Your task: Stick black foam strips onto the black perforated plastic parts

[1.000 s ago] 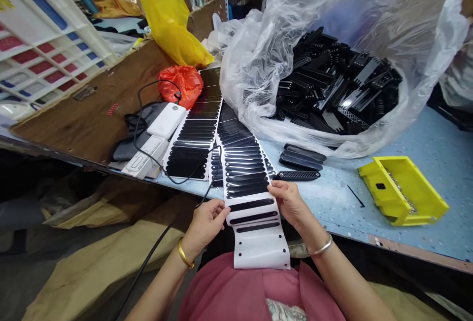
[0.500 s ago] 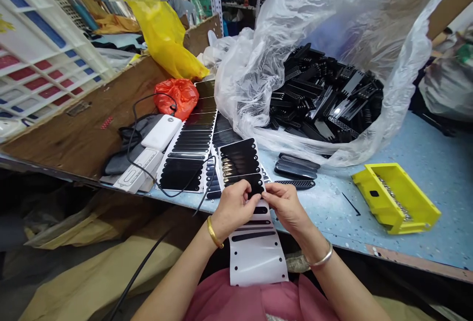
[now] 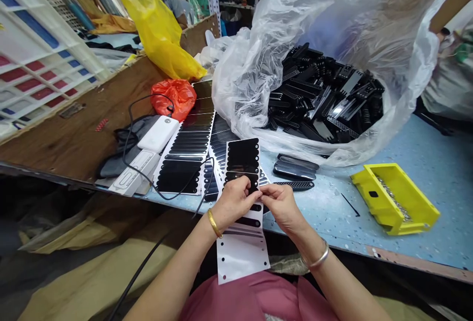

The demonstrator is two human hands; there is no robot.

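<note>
A strip-like sticker sheet [image 3: 243, 156] hangs over the table's front edge toward my lap. Rows of black, round-ended stickers cover its upper part, and mostly bare white backing shows below. My left hand [image 3: 236, 198] lies across the sheet, fingers curled and thumb pressed in near its right edge. At that same edge my right hand [image 3: 281, 205] pinches with thumb and forefinger, its fingertips almost touching the left thumb. Whether a sticker's end is lifted between them is too small to tell. More sticker sheets [image 3: 181, 173] lie to the left, and black handle-shaped pieces [image 3: 295, 168] lie to the right.
A clear plastic bag [image 3: 244, 84] full of black plastic parts [image 3: 321, 99] stands behind. At right is a yellow bin [image 3: 369, 202] of small metal pieces, beside a thin black rod [image 3: 350, 204]. Left are a white box [image 3: 135, 170], a cable [image 3: 129, 148] and a red bag [image 3: 177, 99].
The sticker sheet has swung: its lower end has moved left and its top stands straighter. Both hands have shifted slightly left and up, still close together at its right edge.
</note>
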